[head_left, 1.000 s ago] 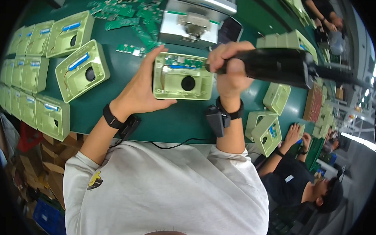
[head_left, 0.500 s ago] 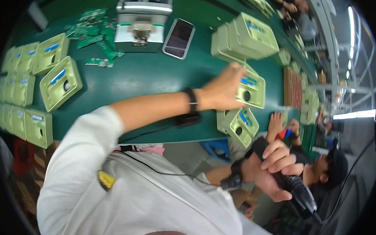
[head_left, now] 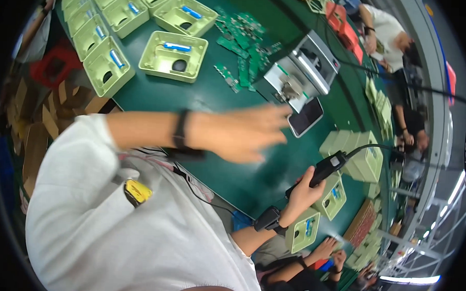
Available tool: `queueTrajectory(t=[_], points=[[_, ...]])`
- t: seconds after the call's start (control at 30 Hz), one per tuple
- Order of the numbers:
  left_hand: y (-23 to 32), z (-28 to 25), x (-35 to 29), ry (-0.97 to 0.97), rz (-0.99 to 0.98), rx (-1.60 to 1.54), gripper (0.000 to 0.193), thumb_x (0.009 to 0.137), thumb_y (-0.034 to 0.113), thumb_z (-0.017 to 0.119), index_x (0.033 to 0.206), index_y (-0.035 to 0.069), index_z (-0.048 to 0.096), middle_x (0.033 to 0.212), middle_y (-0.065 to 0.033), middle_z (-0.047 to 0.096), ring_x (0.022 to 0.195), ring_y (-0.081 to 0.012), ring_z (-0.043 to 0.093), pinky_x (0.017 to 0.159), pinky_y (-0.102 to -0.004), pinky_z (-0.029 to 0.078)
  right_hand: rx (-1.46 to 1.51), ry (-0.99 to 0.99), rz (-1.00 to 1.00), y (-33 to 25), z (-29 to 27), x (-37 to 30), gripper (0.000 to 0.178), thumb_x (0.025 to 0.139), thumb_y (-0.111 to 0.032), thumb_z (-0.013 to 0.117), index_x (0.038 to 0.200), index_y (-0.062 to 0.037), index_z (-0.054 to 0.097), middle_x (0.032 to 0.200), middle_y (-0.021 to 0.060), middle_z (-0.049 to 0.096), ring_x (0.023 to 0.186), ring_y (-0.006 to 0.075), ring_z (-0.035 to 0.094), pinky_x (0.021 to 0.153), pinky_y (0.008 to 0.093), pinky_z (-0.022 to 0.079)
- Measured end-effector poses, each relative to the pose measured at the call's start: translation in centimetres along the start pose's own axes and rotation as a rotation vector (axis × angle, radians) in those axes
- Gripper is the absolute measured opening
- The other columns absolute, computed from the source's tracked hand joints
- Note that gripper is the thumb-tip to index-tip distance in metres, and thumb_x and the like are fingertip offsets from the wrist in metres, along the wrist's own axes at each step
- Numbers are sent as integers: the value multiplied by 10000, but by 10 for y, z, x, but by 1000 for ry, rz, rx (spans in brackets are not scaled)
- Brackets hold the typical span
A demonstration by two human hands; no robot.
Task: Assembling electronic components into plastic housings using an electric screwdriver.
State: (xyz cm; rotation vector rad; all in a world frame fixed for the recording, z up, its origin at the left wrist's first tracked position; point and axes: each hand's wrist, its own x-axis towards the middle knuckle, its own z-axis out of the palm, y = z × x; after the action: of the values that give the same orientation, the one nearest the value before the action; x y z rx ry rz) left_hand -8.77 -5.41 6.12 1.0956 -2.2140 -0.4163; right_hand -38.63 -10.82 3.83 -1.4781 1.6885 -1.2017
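Note:
My left hand (head_left: 236, 133), blurred by motion, reaches over the green tabletop with its fingers stretched apart and nothing in them. A smartphone (head_left: 306, 117) lies just beyond its fingertips. My right hand (head_left: 304, 195) is closed round a black corded electric screwdriver (head_left: 324, 172), whose cable runs off to the right. Beside and below that hand stand a pale green plastic box (head_left: 333, 203) and another green box (head_left: 303, 231), each with a blue cylindrical cell inside. An open green box (head_left: 173, 56) with a blue cell and a round black part sits beyond my left forearm.
Loose green circuit boards (head_left: 241, 48) lie by a grey bench machine (head_left: 305, 68). Rows of green boxes (head_left: 125, 13) fill the far left, and stacked boxes (head_left: 353, 152) stand at right. A co-worker's hands (head_left: 329, 251) are at the lower right.
My left hand has let go of the green box at right and swung left over the table. My right hand has brought the screwdriver up over the table edge. The view has turned left.

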Motion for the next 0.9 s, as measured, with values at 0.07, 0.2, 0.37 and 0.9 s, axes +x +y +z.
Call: queueTrajectory(t=[0.07,0.2,0.37,0.9], points=[[-14,-70,-63,195,-195,166,602,805,154,828,1354,13,622,1489,-254,540,1490,-470,401,1203,-550,404,-213,19,-79,3,9,6,374,984,-270,802,1132,22,620,808,63,646,707,200,643,649,358,518],[-44,-159,-208,156,-636,629,645,872,81,761,1485,95,562,1623,-192,466,1550,-434,368,1275,-524,333,-781,511,-759,-37,43,6,434,941,-201,805,1248,59,642,1022,153,696,980,283,682,840,400,547],[-60,-154,-316,197,-890,756,712,936,191,734,1592,108,471,1677,-163,418,1597,-421,291,1315,-564,190,-389,13,-581,-66,120,11,512,929,-207,780,1335,53,608,1240,245,651,1148,401,636,1013,480,509],[-13,-79,-277,488,-986,583,662,929,353,697,1499,59,532,1650,-175,460,1573,-406,352,1276,-677,132,-882,-12,62,-9,159,119,984,820,-594,814,1486,30,446,1443,315,580,1342,474,575,1080,544,520]])
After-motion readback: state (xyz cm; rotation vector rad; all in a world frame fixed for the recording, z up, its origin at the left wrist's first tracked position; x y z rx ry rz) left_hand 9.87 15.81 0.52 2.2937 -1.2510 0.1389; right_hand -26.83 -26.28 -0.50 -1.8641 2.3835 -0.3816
